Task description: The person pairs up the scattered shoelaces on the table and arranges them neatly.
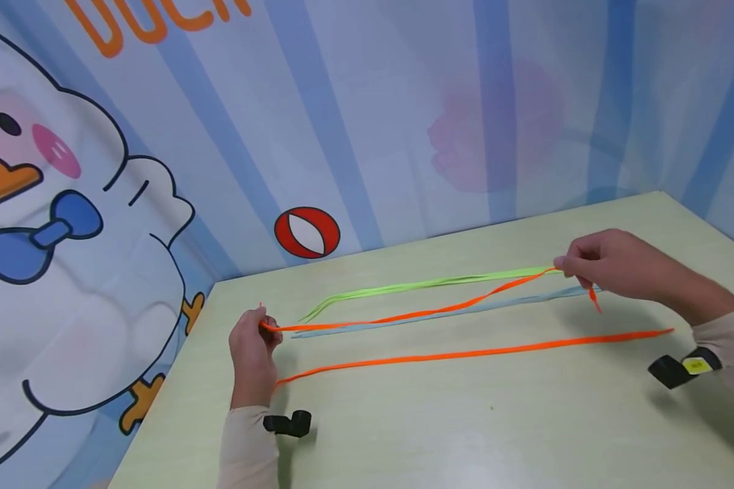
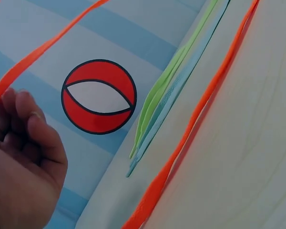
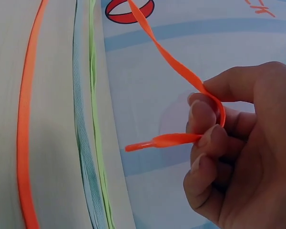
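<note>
An orange shoelace (image 1: 428,314) stretches between both hands above the table. My left hand (image 1: 253,350) pinches it near one end, with a short tip poking up past the fingers. My right hand (image 1: 612,265) pinches the other end between thumb and fingers. In the right wrist view the clear-tipped end of this held shoelace (image 3: 174,139) sticks out below the fingers. A second orange shoelace (image 1: 465,354) lies nearly straight on the table in front. Behind it lie light blue shoelaces (image 1: 495,303) and, farther back, lime green shoelaces (image 1: 404,287), each laid lengthwise.
The pale table (image 1: 465,435) meets a printed wall covering (image 1: 397,136) at the back, with a cartoon duck (image 1: 98,326) on the left and a red ball (image 1: 284,234) drawn on it. Black wrist cameras (image 1: 290,424) sit on both sleeves.
</note>
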`<state>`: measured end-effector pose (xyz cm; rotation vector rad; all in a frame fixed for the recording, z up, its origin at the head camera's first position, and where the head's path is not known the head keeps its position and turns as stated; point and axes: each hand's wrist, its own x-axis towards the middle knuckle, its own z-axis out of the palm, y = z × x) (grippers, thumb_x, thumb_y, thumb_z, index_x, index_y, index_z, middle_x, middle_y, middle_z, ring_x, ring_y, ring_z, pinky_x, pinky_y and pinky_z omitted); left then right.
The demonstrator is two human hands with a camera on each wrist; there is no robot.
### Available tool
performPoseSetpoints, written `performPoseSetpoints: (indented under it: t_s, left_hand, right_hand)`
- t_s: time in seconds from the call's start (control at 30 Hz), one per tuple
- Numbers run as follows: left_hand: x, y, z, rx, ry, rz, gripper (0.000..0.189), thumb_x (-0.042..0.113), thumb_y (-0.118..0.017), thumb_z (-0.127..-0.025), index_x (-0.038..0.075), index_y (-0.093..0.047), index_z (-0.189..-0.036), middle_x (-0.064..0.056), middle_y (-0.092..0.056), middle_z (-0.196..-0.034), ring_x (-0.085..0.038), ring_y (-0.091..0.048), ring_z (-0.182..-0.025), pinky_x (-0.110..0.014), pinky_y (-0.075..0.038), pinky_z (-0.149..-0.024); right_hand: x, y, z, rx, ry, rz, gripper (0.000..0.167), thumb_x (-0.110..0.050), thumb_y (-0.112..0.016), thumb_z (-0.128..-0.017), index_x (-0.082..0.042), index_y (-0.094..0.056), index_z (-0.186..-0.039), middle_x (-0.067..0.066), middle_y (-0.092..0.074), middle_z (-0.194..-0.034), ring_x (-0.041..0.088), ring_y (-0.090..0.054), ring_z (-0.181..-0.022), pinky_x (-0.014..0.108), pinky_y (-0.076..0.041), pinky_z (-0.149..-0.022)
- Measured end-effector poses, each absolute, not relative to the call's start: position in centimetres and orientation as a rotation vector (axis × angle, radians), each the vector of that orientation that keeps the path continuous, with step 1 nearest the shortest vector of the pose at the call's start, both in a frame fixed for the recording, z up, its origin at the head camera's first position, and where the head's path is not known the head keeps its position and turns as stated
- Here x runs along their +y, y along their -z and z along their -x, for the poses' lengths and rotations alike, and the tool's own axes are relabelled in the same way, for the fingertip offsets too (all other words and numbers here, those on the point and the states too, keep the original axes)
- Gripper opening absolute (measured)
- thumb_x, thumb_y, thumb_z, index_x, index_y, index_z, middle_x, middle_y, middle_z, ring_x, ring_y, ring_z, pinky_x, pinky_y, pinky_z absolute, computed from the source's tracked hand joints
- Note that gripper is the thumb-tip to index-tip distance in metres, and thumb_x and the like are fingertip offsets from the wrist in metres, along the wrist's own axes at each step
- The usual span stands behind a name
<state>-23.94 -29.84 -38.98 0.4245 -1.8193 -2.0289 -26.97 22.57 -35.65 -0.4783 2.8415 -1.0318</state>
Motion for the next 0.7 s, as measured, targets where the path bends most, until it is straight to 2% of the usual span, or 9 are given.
performPoseSetpoints:
  t_s: [0.13, 0.27, 0.43, 0.57, 0.7]
  left_hand:
    - [-30.8, 39.0, 23.7, -2.0, 1.961, -0.443, 0.03, 0.03, -0.047, -0.104, 0.002, -0.054, -0.095, -0.005, -0.055, -0.086, -0.017, -0.054, -0.071, -0.031, -0.051, -0.079]
    - [-31.8, 39.2, 23.7, -2.13, 1.91, -0.475, 0.034, 0.034, -0.047, -0.105, 0.002, -0.055, -0.1, -0.012, -0.057, -0.094, -0.019, -0.057, -0.076, -0.034, -0.052, -0.086]
    - [-32.9, 39.3, 23.5, -2.269, 1.868, -0.497, 0.039, 0.039, -0.049, -0.104, 0.001, -0.056, -0.108, -0.013, -0.06, -0.1, -0.024, -0.061, -0.086, -0.036, -0.051, -0.091]
    - [-33.6, 39.1, 23.2, -2.385, 1.817, -0.524, 0.045, 0.044, -0.054, -0.102, 0.001, -0.06, -0.113, -0.01, -0.065, -0.1, -0.029, -0.064, -0.094, -0.034, -0.051, -0.089]
    - [-34.1, 38.9, 22.8, -2.508, 1.755, -0.567, 0.049, 0.048, -0.06, -0.099, 0.0, -0.063, -0.112, -0.01, -0.069, -0.099, -0.027, -0.064, -0.092, -0.033, -0.05, -0.086]
  right_hand:
    - [22.8, 35.6, 27.1, 2.825, 0.949, 0.492, 0.035, -0.039, -0.058, -0.102, -0.012, -0.056, -0.08, 0.003, -0.057, -0.075, 0.019, -0.043, -0.059, 0.035, -0.037, -0.056]
    - [23.1, 35.6, 27.0, 2.805, 0.899, 0.497, 0.031, -0.034, -0.06, -0.101, -0.012, -0.055, -0.079, 0.003, -0.057, -0.075, 0.017, -0.04, -0.056, 0.035, -0.035, -0.055]
    - [23.6, 35.5, 26.8, 2.792, 0.833, 0.519, 0.032, -0.03, -0.062, -0.1, -0.012, -0.054, -0.075, 0.002, -0.056, -0.071, 0.015, -0.036, -0.053, 0.034, -0.034, -0.053]
    - [24.0, 35.7, 27.0, 2.738, 0.791, 0.553, 0.031, -0.029, -0.063, -0.099, -0.011, -0.053, -0.075, 0.001, -0.055, -0.071, 0.015, -0.039, -0.056, 0.034, -0.035, -0.054]
    - [24.2, 35.8, 27.4, 2.697, 0.73, 0.58, 0.023, -0.027, -0.063, -0.098, -0.011, -0.06, -0.082, 0.0, -0.056, -0.073, 0.017, -0.047, -0.064, 0.035, -0.039, -0.057]
